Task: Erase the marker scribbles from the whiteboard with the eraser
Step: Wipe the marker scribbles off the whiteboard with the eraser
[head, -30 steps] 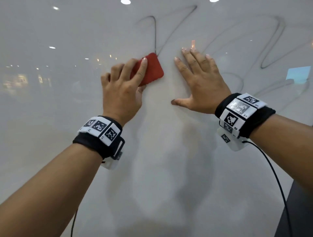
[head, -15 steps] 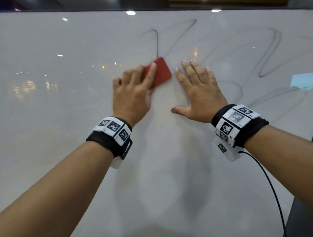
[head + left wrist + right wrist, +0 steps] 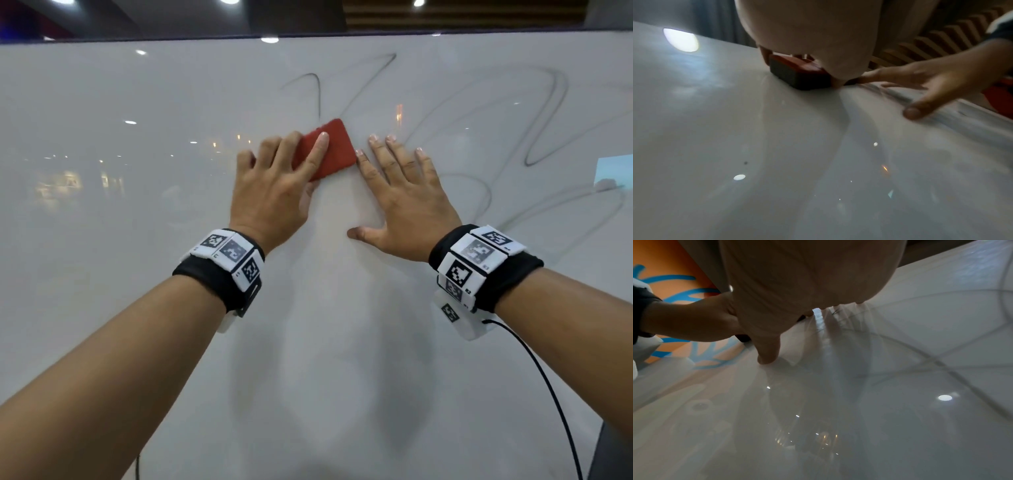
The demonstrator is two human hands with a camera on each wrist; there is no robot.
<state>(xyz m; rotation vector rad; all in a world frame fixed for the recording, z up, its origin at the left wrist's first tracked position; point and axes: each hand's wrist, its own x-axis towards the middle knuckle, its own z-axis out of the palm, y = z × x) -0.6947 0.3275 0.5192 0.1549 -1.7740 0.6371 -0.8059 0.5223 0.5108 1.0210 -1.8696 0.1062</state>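
Note:
My left hand (image 3: 274,192) grips the red eraser (image 3: 337,150) and holds it flat on the whiteboard (image 3: 137,240), with the index finger lying across its top. From the left wrist, the eraser (image 3: 797,73) sits with its dark felt on the board, a finger on either side. My right hand (image 3: 404,198) lies flat and spread on the board just to the right, its index fingertip at the eraser's edge. Grey marker scribbles (image 3: 319,99) rise just above the eraser, and more loops (image 3: 529,163) spread right of my right hand. Faint lines (image 3: 920,353) cross the right wrist view.
The board's top edge (image 3: 308,34) runs across the upper head view with ceiling lights beyond. A black cable (image 3: 548,394) hangs from my right wrist band. A dark edge (image 3: 616,452) shows at the bottom right. Beyond the board stands an orange and blue wall (image 3: 674,272).
My left hand has slid the eraser to the right, up against my right index finger. The right hand has stayed planted. My view has tilted up and now takes in the board's top edge.

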